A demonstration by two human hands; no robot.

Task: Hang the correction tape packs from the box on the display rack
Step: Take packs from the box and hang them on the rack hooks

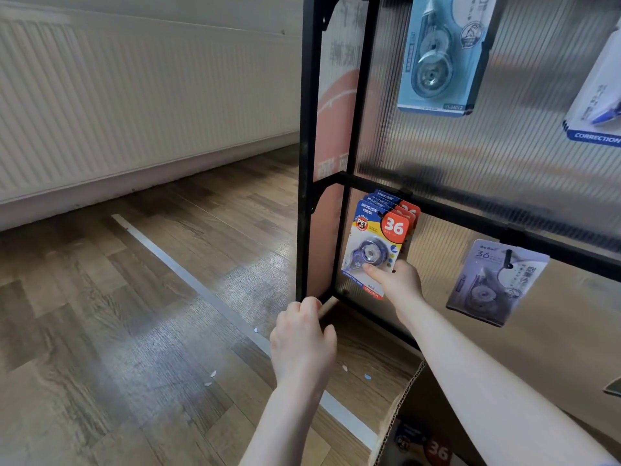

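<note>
Right hand [400,280] fingers pinch front "36" correction tape pack [374,250] at its lower edge; left hand [302,344] curled, empty.

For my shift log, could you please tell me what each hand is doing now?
Left hand: closed in a loose fist, contents cannot be told.
Right hand: holding the front correction tape pack.

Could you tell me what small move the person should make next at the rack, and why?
Probably let go of the front pack and bring the right hand down to the box. Several blue-and-yellow packs already hang stacked from the black crossbar, the fingers only pinch the front one's lower edge, and another "36" pack shows in the box. The left hand is curled by the rack's foot.
</note>
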